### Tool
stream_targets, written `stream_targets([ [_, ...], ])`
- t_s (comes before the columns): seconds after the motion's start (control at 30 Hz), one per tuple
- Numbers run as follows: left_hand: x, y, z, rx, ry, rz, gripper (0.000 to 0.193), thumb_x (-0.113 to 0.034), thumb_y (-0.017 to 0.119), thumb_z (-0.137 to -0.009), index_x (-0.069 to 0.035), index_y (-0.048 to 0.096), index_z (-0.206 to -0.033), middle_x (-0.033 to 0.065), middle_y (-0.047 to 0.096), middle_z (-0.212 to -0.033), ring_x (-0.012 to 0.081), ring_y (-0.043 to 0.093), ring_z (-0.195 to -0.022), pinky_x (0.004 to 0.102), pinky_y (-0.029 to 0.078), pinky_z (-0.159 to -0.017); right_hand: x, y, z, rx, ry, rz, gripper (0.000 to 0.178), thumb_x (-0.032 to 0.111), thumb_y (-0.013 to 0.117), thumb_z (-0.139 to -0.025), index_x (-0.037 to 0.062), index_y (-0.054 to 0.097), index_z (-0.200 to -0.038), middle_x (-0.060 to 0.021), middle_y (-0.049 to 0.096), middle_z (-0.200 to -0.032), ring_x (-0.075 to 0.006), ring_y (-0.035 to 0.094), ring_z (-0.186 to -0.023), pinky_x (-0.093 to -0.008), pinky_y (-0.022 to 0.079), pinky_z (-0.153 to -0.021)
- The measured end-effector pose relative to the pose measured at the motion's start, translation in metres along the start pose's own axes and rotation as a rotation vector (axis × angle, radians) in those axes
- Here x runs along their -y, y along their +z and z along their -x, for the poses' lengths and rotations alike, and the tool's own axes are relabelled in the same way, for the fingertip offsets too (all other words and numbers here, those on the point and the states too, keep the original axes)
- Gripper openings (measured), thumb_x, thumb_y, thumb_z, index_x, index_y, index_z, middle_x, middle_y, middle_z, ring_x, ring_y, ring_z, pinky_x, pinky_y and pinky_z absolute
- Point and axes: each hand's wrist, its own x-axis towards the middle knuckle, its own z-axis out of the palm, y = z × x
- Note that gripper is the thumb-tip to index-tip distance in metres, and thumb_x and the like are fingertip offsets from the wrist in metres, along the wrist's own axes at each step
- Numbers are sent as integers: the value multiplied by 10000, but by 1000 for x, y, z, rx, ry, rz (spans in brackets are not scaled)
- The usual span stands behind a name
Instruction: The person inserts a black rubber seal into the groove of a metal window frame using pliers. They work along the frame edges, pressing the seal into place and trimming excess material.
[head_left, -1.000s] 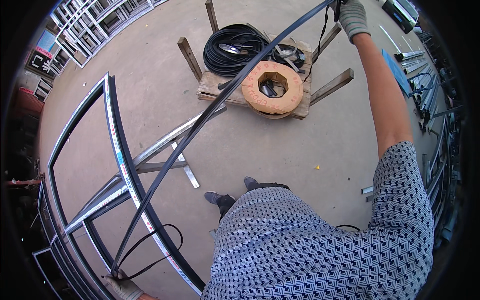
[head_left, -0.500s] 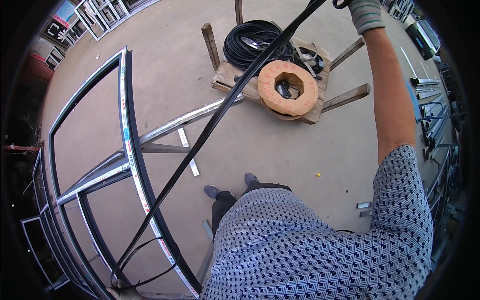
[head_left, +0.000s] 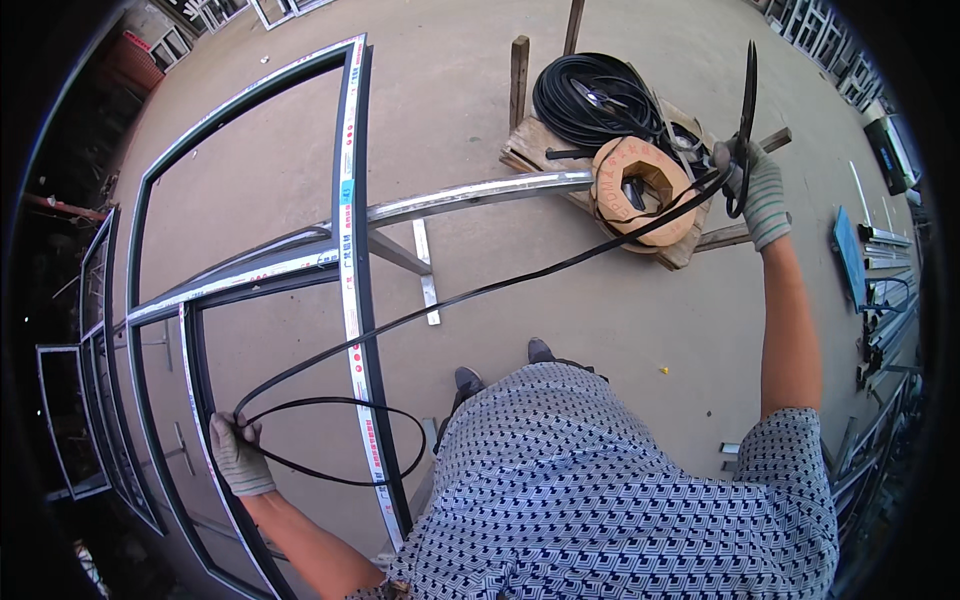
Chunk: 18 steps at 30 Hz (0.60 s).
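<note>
Gloved and closed, my left hand (head_left: pixel 238 458) grips a black rubber strip (head_left: pixel 480 292) beside the inner bar of a large metal window frame (head_left: pixel 352 250). From that hand the strip runs slantwise up to my right hand (head_left: pixel 752 190), which is raised at the right and also closed on it in a striped glove. Past my right hand a doubled end of the strip sticks upward. A loose loop of strip (head_left: pixel 415 418) hangs from my left hand across the frame's near upright. The frame lies over a metal support bar (head_left: pixel 480 190).
A wooden stand (head_left: pixel 525 140) with upturned legs carries a coil of black strip (head_left: pixel 585 92) and an orange cardboard reel (head_left: pixel 612 205). Metal profiles (head_left: pixel 885 290) lie at the far right beside a blue panel (head_left: pixel 848 258). More frames (head_left: pixel 62 420) stand at the left.
My right hand has come down from the top edge toward the stand, and the strip slopes less steeply. My left hand has come further into view. The view has shifted left.
</note>
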Motion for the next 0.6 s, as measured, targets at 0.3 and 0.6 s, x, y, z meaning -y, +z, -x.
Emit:
stream_targets([
  [0.3, 1, 60, -14, 374, -128, -275, 327, -358, 611, -1014, -46, 611, -917, 70, 632, -815, 84, 530, -578, 278, 545, -636, -88, 156, 219, 413, 295, 160, 211, 147, 757, -845, 2, 646, -950, -98, 676, -763, -167, 583, -659, -323, 510, -665],
  [0.6, 34, 121, -50, 502, -245, -504, 337, -327, 563, -1036, -10, 666, -1081, 52, 656, -873, 78, 543, -591, 256, 536, -624, -119, 208, 287, 481, 271, 121, 196, 153, 731, -862, 15, 635, -963, -24, 612, -684, -102, 515, -510, -297, 430, -458],
])
